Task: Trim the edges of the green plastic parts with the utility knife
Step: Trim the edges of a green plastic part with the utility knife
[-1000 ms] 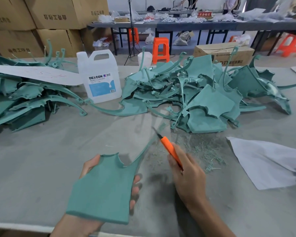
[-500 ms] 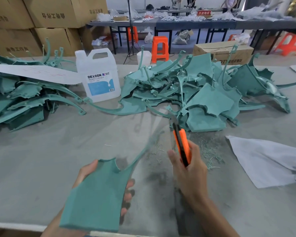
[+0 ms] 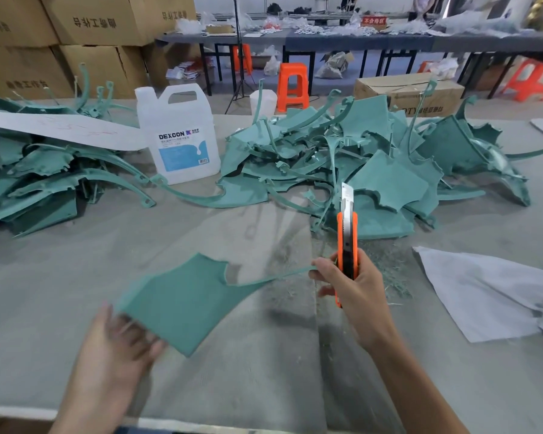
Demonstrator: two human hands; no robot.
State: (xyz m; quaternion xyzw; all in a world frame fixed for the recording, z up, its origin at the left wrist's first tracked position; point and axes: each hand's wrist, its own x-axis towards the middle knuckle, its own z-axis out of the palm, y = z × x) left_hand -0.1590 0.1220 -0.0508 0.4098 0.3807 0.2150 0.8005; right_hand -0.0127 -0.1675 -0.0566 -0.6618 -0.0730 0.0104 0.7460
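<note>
While the open left hand (image 3: 116, 346) props the green part (image 3: 185, 305), the right hand (image 3: 358, 292) grips the utility knife (image 3: 347, 242), blade up; next, the blade probably needs lowering onto an edge.

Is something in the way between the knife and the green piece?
No, nothing visible. The right hand grips the knife, and its fingertip touches the thin tip of the green piece. The blade points up, away from it.
</note>
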